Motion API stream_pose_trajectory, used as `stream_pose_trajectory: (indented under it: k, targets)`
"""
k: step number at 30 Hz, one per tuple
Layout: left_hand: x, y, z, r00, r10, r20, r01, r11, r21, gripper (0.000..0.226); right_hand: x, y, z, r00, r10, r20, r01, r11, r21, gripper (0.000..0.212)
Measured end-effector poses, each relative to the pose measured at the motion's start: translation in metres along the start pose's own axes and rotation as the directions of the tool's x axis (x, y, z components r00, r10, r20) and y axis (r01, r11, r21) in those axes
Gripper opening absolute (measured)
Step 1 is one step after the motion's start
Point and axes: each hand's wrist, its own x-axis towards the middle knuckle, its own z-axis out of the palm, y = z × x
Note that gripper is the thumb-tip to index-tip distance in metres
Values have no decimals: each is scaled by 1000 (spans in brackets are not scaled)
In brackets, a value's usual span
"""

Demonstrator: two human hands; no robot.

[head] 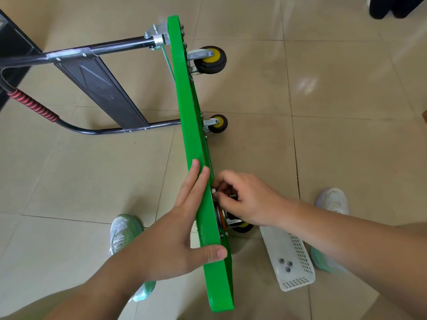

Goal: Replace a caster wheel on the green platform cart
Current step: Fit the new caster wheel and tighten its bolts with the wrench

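Note:
The green platform cart point(184, 93) stands on its side edge on the tiled floor, wheels pointing right. My left hand point(182, 218) lies flat along the deck's upper edge with straight fingers, thumb over the rim. My right hand point(242, 197) reaches to the underside and pinches a small metal fastener point(213, 191) at the mounting plate of the near caster wheel point(240, 225), which it mostly hides. Two other casters, the far caster point(211, 59) and the middle caster point(218, 123), stick out further up the deck.
A white plastic basket point(298, 266) lies on the floor beside my right foot, holding three nuts point(286, 265). The cart's black folding handle point(92, 88) with a red grip extends to the left. My shoes flank the cart. A dark object sits at top right.

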Motion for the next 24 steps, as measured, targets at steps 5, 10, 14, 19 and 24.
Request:
stream_pose_trajectory:
  k: [5, 10, 14, 19, 24]
  targets:
    - [-1, 1, 7, 999, -10, -41, 9, 1000, -27, 123, -14, -8, -6, 998, 27, -58, -28, 999, -28, 18]
    - [-9, 10, 20, 996, -30, -80, 29, 1000, -7, 115, -63, 9, -17, 953, 130, -275, -159, 983, -88, 20]
    - [-12, 20, 34, 996, -39, -75, 44, 997, 68, 104, -126, 50, -8, 863, 264, -432, -331, 940, -87, 16]
    - [-5, 30, 38, 986, -81, -147, 96, 991, 97, 98, -172, 137, 29, 766, 549, -334, -595, 803, -43, 9]
    - [-2, 35, 42, 969, -138, -205, 170, 975, 144, 99, -212, 230, 75, 660, 750, -40, -739, 640, -211, 13]
